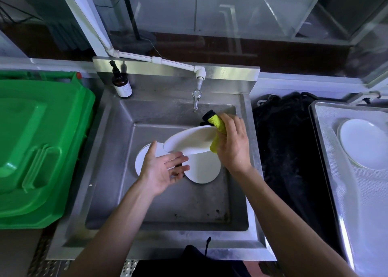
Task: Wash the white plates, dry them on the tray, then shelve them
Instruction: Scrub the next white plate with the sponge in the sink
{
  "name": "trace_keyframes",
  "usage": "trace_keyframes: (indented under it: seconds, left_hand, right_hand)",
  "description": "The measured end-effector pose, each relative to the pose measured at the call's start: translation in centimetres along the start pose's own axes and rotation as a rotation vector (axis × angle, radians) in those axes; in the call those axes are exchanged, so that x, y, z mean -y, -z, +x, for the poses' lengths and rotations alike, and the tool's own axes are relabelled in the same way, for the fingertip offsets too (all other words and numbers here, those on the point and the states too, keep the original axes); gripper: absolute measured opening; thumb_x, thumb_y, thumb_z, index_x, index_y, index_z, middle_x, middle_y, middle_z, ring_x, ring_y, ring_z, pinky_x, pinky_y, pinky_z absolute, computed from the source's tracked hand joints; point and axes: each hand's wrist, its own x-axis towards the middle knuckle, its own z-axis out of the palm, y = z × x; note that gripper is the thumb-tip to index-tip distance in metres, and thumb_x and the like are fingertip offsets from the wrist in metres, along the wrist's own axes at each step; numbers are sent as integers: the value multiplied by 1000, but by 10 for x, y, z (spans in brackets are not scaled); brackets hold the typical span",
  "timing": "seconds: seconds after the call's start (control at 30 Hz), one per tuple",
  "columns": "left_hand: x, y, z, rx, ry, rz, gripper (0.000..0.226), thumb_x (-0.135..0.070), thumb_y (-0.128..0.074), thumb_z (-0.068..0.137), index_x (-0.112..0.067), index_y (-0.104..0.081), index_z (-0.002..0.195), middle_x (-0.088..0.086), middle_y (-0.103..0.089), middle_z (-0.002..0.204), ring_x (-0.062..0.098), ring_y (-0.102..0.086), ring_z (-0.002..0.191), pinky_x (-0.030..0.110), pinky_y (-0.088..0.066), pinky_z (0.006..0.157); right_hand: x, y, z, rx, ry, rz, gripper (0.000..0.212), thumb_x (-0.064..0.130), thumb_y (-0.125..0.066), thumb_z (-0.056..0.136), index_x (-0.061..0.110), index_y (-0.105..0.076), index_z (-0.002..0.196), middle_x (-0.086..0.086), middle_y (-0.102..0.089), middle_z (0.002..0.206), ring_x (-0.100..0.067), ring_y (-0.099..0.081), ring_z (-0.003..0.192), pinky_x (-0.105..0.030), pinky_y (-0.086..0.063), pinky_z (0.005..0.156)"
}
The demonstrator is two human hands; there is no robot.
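Head view shows your right hand (232,144) gripping a folded yellow microfibre cloth with a black edge (216,127), pressed against the far rim of a round white plate (189,140) held tilted over the steel sink basin (168,209). Your left hand (162,167) lies open, fingers straight, cradling the plate's near edge from below rather than gripping it. Two more white plates (202,169) lie flat on the sink floor beneath; another washed white plate (363,143) rests on the metal tray (327,151) to your right. With wet fingers and only an open-palm support, a hard scrub could push the plate off your left hand onto those below and chip them.
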Motion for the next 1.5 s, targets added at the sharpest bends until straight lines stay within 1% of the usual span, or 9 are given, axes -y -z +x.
trace_keyframes:
  seconds: [0.23,0.33,0.57,0.77,0.93,1.13,1.3,1.4,1.5]
  left_hand:
    - [-28,-44,-6,13,-77,-269,27,-17,-50,101,5,-59,113,28,-73,101,35,-76,78,26,-60,54]
    - [-30,-47,-3,24,-118,-347,27,-4,-55,98,12,-59,120,28,-73,104,35,-76,87,33,-63,64]
    - [-25,-53,3,22,-254,-270,9,0,-58,98,1,-64,105,9,-78,88,18,-77,78,31,-61,59]
    - [-20,-53,10,24,-324,-160,16,3,-58,96,-5,-68,107,7,-78,97,18,-76,85,34,-61,63]
    - [-9,-49,14,16,-331,-145,26,0,-59,96,-6,-66,120,9,-76,107,21,-75,92,37,-62,66]
    - [-6,-40,13,19,-342,-132,21,-3,-58,98,-9,-67,116,8,-77,105,21,-76,90,38,-62,66]
    - [-5,-37,8,23,-374,-111,32,-5,-56,98,-5,-64,129,14,-74,116,25,-74,97,38,-63,73]
    - [-4,-30,5,25,-412,-102,36,-7,-56,97,-5,-63,133,16,-71,123,28,-71,107,38,-62,81]
    - [-3,-19,5,36,-425,-116,39,-9,-57,97,-5,-61,135,17,-68,129,33,-65,119,45,-57,96]
  right_hand:
    - [-3,2,-14,-17,53,-5,48,-10,-59,87,12,-48,129,-4,-51,123,-28,-49,100,-42,-45,88]
    - [-10,6,-20,9,37,8,54,-14,-60,85,11,-48,131,-4,-50,127,-27,-49,105,-36,-43,94]
    - [-30,17,-33,176,-20,-3,44,-3,-59,97,4,-55,140,-11,-55,141,-29,-49,125,-30,-36,111]
    - [-15,25,-28,374,-314,173,64,-1,-52,93,23,-43,151,1,-50,149,-14,-45,128,-13,-31,97]
    - [0,20,-24,381,-489,341,57,5,-58,91,36,-43,137,6,-59,127,-16,-55,106,-31,-44,86]
    - [13,15,-16,348,-544,375,54,16,-70,90,30,-53,139,12,-64,116,0,-54,98,-1,-38,79]
    - [39,5,-10,432,-420,372,48,14,-64,95,30,-55,139,10,-67,120,-7,-55,104,-22,-46,92]
    - [48,-10,-15,454,-198,300,46,12,-50,101,14,-50,147,-4,-55,147,-11,-42,133,-33,-27,117]
    - [46,-25,-22,480,-138,228,51,25,-38,105,12,-39,154,-5,-39,160,-15,-28,150,-40,-17,125]
